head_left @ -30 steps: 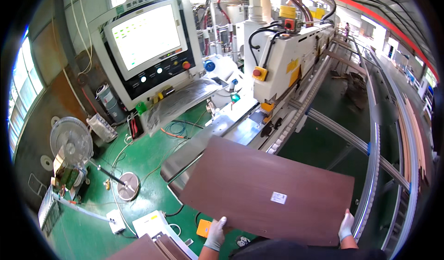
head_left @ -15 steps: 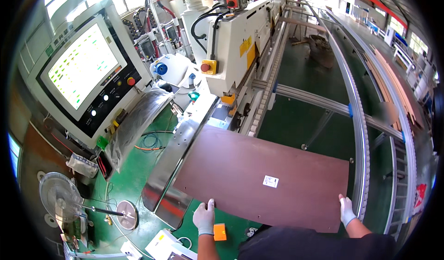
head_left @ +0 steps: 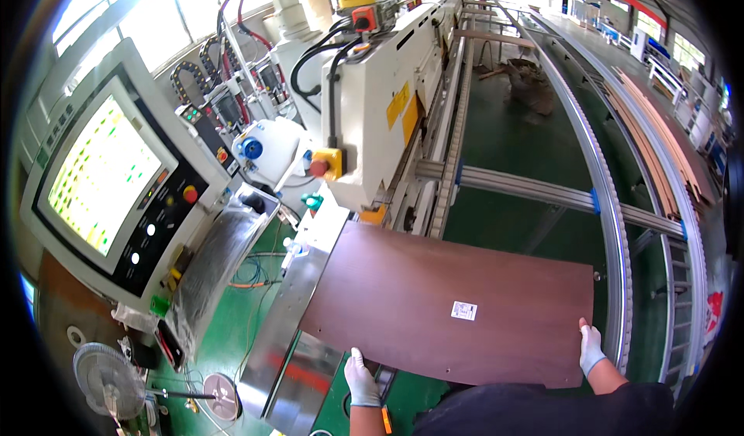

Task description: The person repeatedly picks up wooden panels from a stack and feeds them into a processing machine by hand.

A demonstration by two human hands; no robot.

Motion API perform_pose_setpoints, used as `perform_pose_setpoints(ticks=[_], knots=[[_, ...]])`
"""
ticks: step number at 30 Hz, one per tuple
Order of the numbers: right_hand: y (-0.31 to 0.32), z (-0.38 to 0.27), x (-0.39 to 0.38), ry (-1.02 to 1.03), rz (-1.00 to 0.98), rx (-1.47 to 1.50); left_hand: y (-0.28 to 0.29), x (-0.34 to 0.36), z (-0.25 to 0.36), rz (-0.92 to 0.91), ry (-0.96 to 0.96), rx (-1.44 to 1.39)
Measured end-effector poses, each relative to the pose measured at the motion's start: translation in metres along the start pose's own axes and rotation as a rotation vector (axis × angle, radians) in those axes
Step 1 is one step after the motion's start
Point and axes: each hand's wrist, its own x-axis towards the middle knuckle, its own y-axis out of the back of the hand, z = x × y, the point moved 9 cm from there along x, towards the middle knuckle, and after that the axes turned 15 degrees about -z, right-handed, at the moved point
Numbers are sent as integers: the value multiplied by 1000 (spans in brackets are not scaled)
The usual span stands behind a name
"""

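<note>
While left grip (head_left: 362, 380), right grip (head_left: 591, 344) hold it | smooth rectangular brown panel (head_left: 434, 298) | white label (head_left: 464, 310)

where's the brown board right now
In the head view, the brown board is low, right of centre, its left end over the shiny metal table, the left hand at its near edge and the right hand at its right end.

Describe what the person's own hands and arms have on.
The left hand and right hand wear matching whitish, close-fitting fabric gloves ending around the wrist. No marking can be made out on them. The visible forearms are bare; dark, plain cloth clothing covers the body.
</note>
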Motion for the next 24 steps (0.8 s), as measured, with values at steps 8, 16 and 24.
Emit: perform_pose_setpoints(ticks=[8, 16, 24], knots=[[-12, -54, 60, 7, 136, -5, -85, 60, 8, -63, 105, -65], [-27, -108, 115, 50, 170, -58, -120, 131, -22, -290, 261, -126], [-70, -180, 151, 301, 419, -567, -194, 146, 16, -352, 78, -7]])
